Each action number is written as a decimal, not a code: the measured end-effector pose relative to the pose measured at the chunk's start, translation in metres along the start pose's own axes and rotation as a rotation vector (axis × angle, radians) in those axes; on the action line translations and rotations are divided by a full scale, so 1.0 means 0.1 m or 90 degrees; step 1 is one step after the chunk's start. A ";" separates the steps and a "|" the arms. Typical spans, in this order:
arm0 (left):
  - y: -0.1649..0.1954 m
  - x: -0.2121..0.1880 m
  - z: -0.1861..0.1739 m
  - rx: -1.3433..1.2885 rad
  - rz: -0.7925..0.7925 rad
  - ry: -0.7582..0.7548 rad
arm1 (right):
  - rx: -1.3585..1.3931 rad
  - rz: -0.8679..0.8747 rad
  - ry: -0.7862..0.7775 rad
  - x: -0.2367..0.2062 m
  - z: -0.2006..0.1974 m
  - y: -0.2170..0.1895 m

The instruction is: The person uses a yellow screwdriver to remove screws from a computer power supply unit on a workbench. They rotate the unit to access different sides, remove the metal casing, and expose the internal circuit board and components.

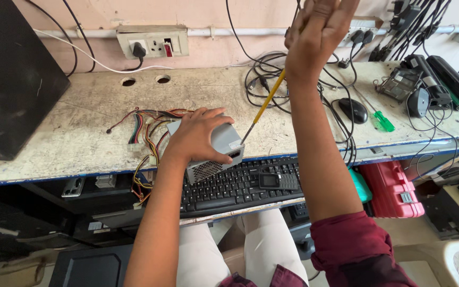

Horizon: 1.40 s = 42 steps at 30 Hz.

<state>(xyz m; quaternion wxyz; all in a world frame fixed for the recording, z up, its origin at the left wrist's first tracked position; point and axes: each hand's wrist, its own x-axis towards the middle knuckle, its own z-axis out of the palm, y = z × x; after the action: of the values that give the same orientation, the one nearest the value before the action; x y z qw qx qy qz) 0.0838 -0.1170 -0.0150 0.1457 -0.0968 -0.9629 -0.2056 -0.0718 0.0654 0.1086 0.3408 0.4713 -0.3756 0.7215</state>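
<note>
Head view, as we look down on our bench. Item: grey power supply box [211, 151], resting at the worn worktop's [70, 133] front edge, partly over the black keyboard [240, 183]; coloured wire bundle [147, 133] trailing to its left. Left hand [195, 135]: spread flat on top, pressing the box steady. Right hand [314, 34]: raised high, fingers closed round the yellow-shafted screwdriver [261, 109], tip at the box's upper right corner. Step judged: working a casing screw. Next move calls for keeping the tip seated and the box from sliding. Nearby: green-handled screwdriver [383, 121], black mouse [353, 110].
</note>
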 end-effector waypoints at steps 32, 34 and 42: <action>-0.07 0.02 0.05 -0.019 0.034 0.036 | 0.196 0.435 -0.247 0.39 0.70 -0.29; -0.08 0.01 0.06 -0.020 0.037 0.038 | 0.088 0.386 -0.118 0.31 0.79 -0.25; -0.10 0.02 0.10 -0.019 0.049 0.047 | -0.099 0.218 0.029 -0.03 0.69 0.06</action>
<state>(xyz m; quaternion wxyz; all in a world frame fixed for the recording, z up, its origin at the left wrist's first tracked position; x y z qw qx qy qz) 0.0768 -0.1214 -0.0265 0.1875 -0.1281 -0.9493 -0.2175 -0.0467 0.0028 0.1229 0.2569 0.3568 -0.4970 0.7481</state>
